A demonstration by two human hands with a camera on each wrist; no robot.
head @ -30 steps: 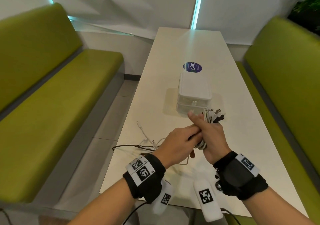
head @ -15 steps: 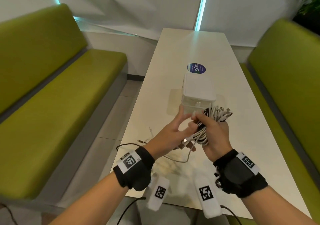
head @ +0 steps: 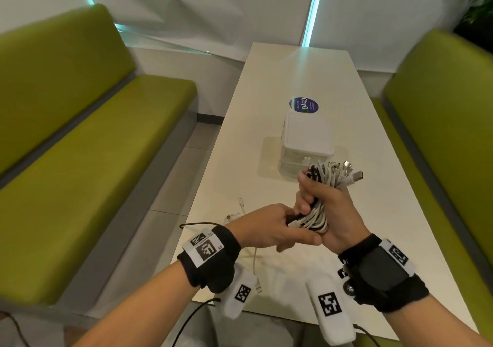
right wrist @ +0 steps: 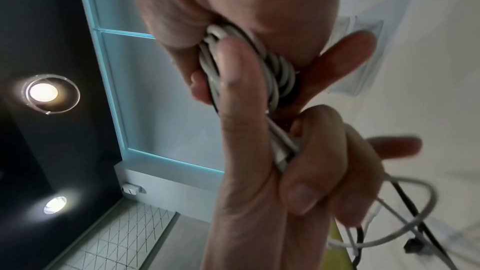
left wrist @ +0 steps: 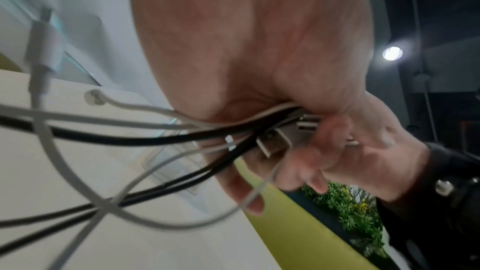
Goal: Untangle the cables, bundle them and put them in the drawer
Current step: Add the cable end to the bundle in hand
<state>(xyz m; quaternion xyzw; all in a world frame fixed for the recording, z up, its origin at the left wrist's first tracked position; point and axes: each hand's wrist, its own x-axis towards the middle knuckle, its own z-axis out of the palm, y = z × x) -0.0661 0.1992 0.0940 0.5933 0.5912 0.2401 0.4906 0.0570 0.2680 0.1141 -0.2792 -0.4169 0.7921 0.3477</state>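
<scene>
From the head view, my right hand [head: 329, 213] grips the coiled bundle [head: 317, 210] upright above the table [head: 346, 80], near the closed drawer box [head: 306, 144]; my left hand [head: 269, 226] pinches loose cable ends at its base. The left wrist view shows tails [left wrist: 78, 141] dangling. The right wrist view shows tight coils [right wrist: 259, 65]. If my pinch slips, I reckon the coils would spring apart.

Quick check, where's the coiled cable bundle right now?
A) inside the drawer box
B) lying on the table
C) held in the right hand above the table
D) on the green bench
C: the right hand grips the cable bundle above the table, in front of the shut white drawer box.
</scene>
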